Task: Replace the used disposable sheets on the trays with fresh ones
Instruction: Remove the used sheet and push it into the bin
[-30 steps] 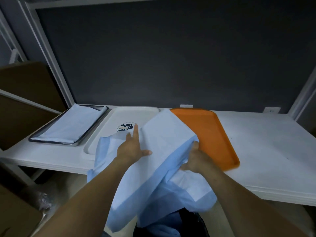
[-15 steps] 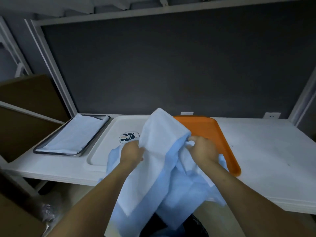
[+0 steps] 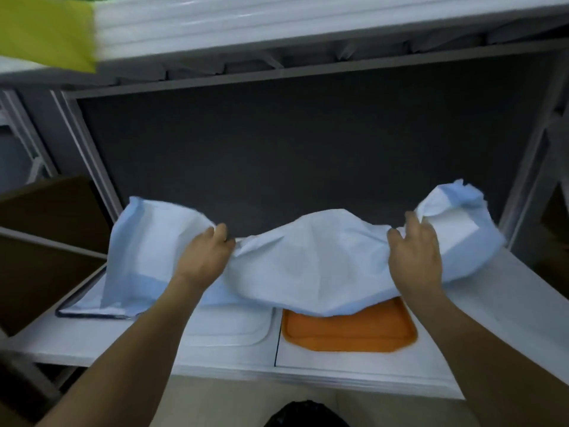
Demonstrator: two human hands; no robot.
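Observation:
A pale blue disposable sheet is stretched wide in the air above the shelf. My left hand grips its upper edge on the left, my right hand grips it on the right. Below it lie a bare orange tray, a bare white tray to its left, and a dark-rimmed tray at far left with a sheet in it. The hanging sheet hides the backs of all three trays.
The trays rest on a white shelf with a dark back panel. Another white shelf hangs overhead with something yellow at its left. Brown cardboard stands to the left. A black bag sits below.
My hands have moved apart and upward, spreading the bunched sheet open wide above the trays. The view has tilted up, showing the upper shelf.

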